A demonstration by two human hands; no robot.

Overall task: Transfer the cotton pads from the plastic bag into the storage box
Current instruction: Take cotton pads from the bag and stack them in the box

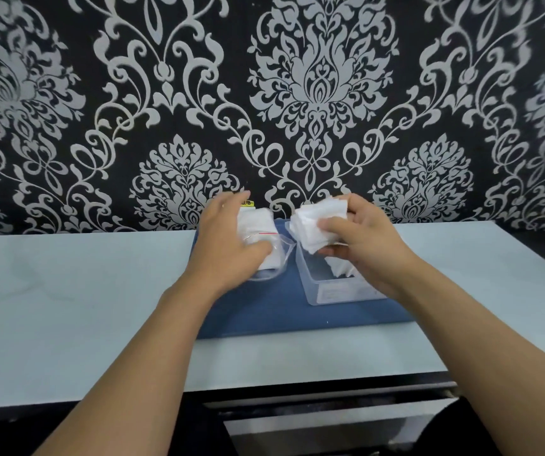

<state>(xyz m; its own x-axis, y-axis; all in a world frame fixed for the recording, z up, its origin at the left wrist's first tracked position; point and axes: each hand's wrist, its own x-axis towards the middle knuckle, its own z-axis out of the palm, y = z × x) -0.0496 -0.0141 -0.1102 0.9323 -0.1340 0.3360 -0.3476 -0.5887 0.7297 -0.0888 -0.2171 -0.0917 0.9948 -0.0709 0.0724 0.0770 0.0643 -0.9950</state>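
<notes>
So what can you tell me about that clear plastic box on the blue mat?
The clear rectangular plastic storage box is open-topped and stands upright on the blue mat, right of the clear plastic bag. Its walls look thin and see-through, with a faint label on the near wall. A few white cotton pads lie inside toward its right side. The right hand holds a stack of white pads over it; whether the hand touches the box is unclear.
</notes>
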